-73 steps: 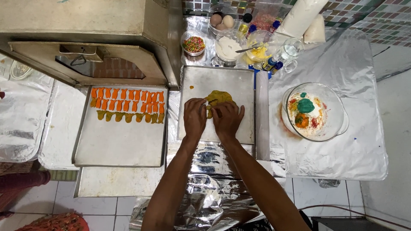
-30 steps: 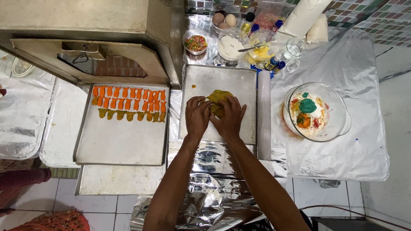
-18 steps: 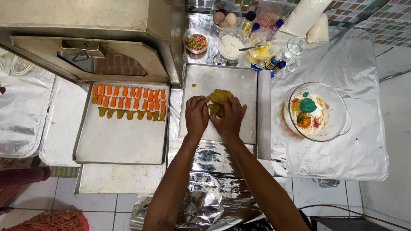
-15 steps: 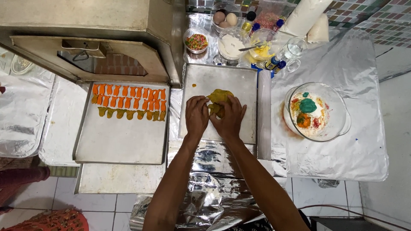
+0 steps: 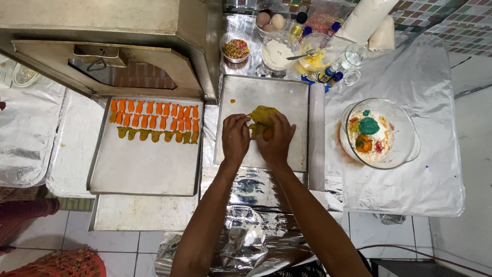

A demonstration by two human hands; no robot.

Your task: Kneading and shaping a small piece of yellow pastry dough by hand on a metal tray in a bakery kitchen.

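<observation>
My left hand (image 5: pixel 235 137) and my right hand (image 5: pixel 275 139) rest side by side on a steel tray (image 5: pixel 259 97), both pressing on a lump of yellow-green dough (image 5: pixel 262 114). The fingers cover the near part of the dough; its far edge shows beyond my fingertips. A small orange smear (image 5: pixel 232 101) lies on the tray to the far left of the dough.
A second tray (image 5: pixel 146 164) on the left carries rows of orange and olive dough pieces (image 5: pixel 154 120). A glass bowl (image 5: pixel 379 133) with white, green and orange dough stands right. Small bowls, eggs and bottles (image 5: pixel 292 41) crowd the back. A metal oven (image 5: pixel 118 46) sits back left.
Both hands stay on the dough, with only small shifts of the fingers. The lump has kept its place on the tray.
</observation>
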